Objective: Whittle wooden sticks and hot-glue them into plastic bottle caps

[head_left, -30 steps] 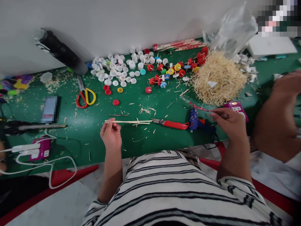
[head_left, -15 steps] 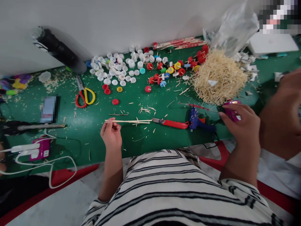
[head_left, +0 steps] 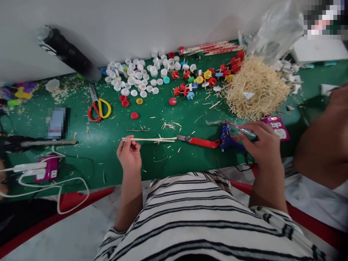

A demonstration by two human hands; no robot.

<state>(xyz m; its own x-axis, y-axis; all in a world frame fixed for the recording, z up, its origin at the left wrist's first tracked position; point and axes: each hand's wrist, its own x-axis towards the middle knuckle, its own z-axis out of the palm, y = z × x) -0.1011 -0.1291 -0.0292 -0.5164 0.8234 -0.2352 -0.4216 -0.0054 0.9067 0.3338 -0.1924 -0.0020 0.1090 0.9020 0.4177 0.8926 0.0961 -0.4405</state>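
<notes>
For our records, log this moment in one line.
left hand: pinches thin pale wooden sticks; right hand: touches clear red-marked plastic strip; between: red-handled metal knife, blue plastic glue gun

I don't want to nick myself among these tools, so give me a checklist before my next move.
1. Thin sticks pinched by the left hand: ok, held near one end.
2. Right hand gripping the red-and-clear strip: cannot tell, contact is unclear.
3. Red-handled knife pointing away from the sticks: not ok, its bare blade points at their far ends.
4. Scissors apart from both hands: ok.
5. Blue glue gun cool: cannot tell.
</notes>
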